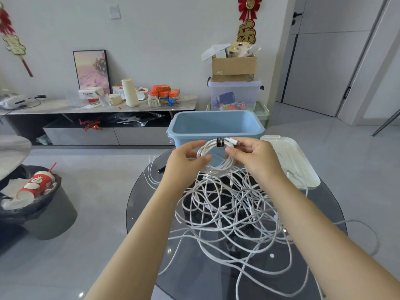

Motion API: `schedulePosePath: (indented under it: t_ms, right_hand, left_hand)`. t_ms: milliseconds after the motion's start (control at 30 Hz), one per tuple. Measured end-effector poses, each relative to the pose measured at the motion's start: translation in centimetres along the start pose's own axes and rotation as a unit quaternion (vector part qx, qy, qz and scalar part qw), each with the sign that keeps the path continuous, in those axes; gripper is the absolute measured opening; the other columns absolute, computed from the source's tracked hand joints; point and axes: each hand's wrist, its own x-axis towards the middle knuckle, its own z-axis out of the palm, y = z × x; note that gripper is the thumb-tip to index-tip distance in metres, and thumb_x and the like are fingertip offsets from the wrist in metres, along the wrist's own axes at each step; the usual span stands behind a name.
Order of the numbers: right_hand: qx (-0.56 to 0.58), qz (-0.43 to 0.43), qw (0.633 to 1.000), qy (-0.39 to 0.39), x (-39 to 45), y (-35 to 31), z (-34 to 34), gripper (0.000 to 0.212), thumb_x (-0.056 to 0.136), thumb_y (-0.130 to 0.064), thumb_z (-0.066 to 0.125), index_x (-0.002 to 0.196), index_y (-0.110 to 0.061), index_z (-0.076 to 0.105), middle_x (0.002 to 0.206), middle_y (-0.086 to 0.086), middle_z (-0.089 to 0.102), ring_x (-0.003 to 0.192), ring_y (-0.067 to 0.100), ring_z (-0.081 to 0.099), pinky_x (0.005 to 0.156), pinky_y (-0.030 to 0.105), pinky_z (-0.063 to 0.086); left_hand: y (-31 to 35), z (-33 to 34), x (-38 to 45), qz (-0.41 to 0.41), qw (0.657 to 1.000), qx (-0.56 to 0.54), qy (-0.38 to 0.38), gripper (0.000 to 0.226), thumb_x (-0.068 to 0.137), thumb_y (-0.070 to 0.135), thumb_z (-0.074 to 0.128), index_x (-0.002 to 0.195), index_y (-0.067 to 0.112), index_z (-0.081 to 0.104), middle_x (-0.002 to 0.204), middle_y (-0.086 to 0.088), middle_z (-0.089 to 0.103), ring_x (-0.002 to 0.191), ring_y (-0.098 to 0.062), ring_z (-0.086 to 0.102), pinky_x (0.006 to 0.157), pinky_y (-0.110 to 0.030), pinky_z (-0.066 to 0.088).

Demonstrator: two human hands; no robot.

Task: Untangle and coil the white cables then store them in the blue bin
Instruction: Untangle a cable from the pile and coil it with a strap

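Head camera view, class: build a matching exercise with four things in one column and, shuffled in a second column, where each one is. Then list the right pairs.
Things:
1. Coiled white cable with black strap
2. Loose tangle of white cables
3. Blue plastic bin
4. White plastic lid

Places:
A. Flat on the table, right of the bin
B. Held by the left hand and right hand
C. Spread over the round glass table
D. At the table's far edge, open

Pairs: 1-B, 2-C, 3-D, 4-A
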Motion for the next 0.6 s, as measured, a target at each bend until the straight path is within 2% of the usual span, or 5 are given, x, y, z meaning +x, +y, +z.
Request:
schedulePosePath:
  t_ms: [200,300,400,533,600]
  right_hand:
    - [-0.013,-0.009,1.000,0.013,7.6,-1.6,-0.2,0.022,0.083,-0.007,0.069,0.106,-0.008,0.069,0.086,0.007,0.069,0.080,0.019,0.065,0.079,0.034,0.057]
    - [-0.092,-0.016,0.996,0.007,12.3,-1.9,-0.1,0.022,0.084,-0.012,0.070,0.106,-0.010,0.070,0.087,0.008,0.068,0.079,0.020,0.063,0.081,0.039,0.054]
    - [-0.196,0.006,0.981,-0.015,16.7,-0.7,0.5,0.020,0.085,-0.016,0.069,0.099,-0.003,0.072,0.085,0.015,0.070,0.072,0.021,0.061,0.080,0.040,0.054]
    - [-0.274,0.104,0.952,-0.089,20.6,1.9,1.1,0.023,0.084,-0.009,0.065,0.101,0.006,0.068,0.073,0.013,0.066,0.059,0.022,0.060,0.061,0.027,0.057]
    - [-0.293,0.146,0.937,-0.121,21.8,3.2,1.5,0.026,0.084,-0.009,0.065,0.105,0.006,0.067,0.081,0.018,0.070,0.063,0.025,0.062,0.070,0.032,0.059]
  left_hand:
    - [2.7,0.3,7.9,0.035,0.996,0.046,0.063,0.025,0.075,0.014,0.078,0.097,0.015,0.068,0.087,0.000,0.070,0.083,-0.022,0.068,0.083,-0.038,0.055]
    - [2.7,0.7,12.5,0.032,0.993,0.086,0.070,0.022,0.074,0.013,0.078,0.094,0.013,0.070,0.086,-0.001,0.070,0.076,-0.017,0.065,0.071,-0.027,0.051]
    - [1.7,1.4,16.4,0.010,0.987,0.149,0.053,0.026,0.074,0.013,0.078,0.098,0.012,0.068,0.087,-0.002,0.068,0.070,-0.012,0.060,0.062,-0.022,0.047]
    - [-0.2,2.6,20.4,-0.031,0.966,0.258,-0.008,0.027,0.074,0.014,0.079,0.096,0.012,0.065,0.087,-0.004,0.066,0.078,-0.021,0.062,0.075,-0.032,0.053]
    - [-1.1,3.2,21.8,-0.051,0.957,0.283,-0.030,0.018,0.073,0.014,0.080,0.085,0.011,0.067,0.081,-0.007,0.069,0.079,-0.026,0.068,0.078,-0.038,0.057]
